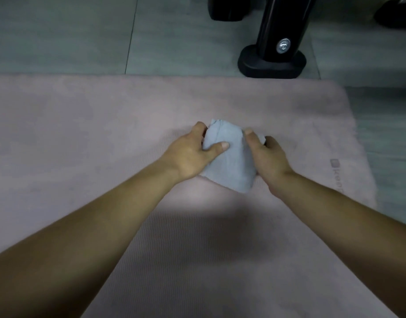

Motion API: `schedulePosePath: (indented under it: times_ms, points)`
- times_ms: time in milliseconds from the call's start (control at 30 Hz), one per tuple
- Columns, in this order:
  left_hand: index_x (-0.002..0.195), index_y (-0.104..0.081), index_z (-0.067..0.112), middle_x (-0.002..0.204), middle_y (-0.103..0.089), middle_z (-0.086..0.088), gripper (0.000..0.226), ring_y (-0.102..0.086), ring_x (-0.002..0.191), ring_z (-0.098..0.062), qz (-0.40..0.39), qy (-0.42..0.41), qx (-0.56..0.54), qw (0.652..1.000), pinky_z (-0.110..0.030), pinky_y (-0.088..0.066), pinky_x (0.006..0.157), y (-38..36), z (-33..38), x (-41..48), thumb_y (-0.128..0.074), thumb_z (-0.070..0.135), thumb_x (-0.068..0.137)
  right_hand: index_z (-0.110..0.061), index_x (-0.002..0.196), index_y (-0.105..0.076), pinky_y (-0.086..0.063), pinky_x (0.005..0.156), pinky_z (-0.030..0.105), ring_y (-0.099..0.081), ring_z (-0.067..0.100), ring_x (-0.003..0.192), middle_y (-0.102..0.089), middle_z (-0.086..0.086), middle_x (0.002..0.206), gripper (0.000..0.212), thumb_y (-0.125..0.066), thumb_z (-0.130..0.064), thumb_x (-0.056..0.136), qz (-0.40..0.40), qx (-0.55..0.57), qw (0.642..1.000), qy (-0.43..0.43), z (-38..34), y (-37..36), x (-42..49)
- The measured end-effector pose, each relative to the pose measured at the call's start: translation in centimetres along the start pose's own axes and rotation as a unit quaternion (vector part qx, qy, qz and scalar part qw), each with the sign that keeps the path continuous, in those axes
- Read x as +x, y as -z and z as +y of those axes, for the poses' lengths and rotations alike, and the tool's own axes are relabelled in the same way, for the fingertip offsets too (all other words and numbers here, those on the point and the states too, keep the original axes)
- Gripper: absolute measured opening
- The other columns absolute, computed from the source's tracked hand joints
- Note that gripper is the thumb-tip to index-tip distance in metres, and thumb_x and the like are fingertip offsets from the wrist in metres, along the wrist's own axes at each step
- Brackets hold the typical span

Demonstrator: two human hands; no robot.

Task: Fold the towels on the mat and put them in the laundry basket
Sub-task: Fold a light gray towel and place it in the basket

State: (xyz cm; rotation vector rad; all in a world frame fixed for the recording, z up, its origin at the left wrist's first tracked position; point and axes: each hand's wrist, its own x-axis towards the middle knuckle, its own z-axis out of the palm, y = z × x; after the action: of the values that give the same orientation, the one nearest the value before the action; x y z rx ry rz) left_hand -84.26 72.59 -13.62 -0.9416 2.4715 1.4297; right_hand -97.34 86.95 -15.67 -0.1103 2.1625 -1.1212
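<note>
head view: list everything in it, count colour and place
towel: 1, pale blue-grey, folded small, on the mat at centre
mat: 1, pink, covering the near floor, logo at its right edge
floor: grey tiles, beyond and right of the mat
stand foot: 1, black with a silver bolt, on the floor past the mat's far edge
dark shapes: 2, black, cut off at the top edge
left hand: 1, grips the towel's left side
right hand: 1, grips the towel's right side
</note>
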Motion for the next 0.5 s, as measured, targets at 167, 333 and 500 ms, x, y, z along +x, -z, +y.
schedulePosePath:
  times_ms: [167,333,500]
  points:
    - [0.134,-0.042,0.025,0.125,-0.061,0.005,0.069,-0.061,0.109,-0.021,0.003,0.087,-0.032,0.996,-0.037,-0.053,0.089,-2.5,0.2,0.7,-0.058,0.071,0.084,-0.017,0.131,-0.046,-0.06,0.081,0.049,-0.063,0.028,0.107,-0.055,0.003,0.129,0.09,-0.061,-0.077,0.066,-0.038,-0.035,0.996,-0.074,1.1,0.8,-0.5]
    - [0.136,-0.049,0.016,0.128,-0.062,-0.001,0.094,-0.064,0.106,-0.024,-0.006,0.186,-0.076,0.98,-0.04,-0.059,0.081,-2.4,0.7,1.5,-0.065,0.08,0.07,-0.011,0.127,-0.057,-0.058,0.057,0.033,-0.069,0.023,0.093,-0.068,0.004,0.116,0.064,-0.072,-0.054,0.083,-0.059,0.058,0.987,-0.138,0.9,1.4,-0.6]
    - [0.11,-0.068,0.019,0.102,-0.073,0.001,0.055,-0.071,0.086,-0.016,-0.052,0.22,-0.199,0.954,-0.027,-0.057,0.066,-1.9,1.9,1.7,-0.072,0.064,0.079,-0.013,0.121,-0.061,-0.056,0.07,0.034,-0.068,0.021,0.095,-0.07,0.002,0.113,0.056,-0.067,-0.056,0.086,-0.06,0.079,0.988,-0.12,0.7,1.1,-0.6]
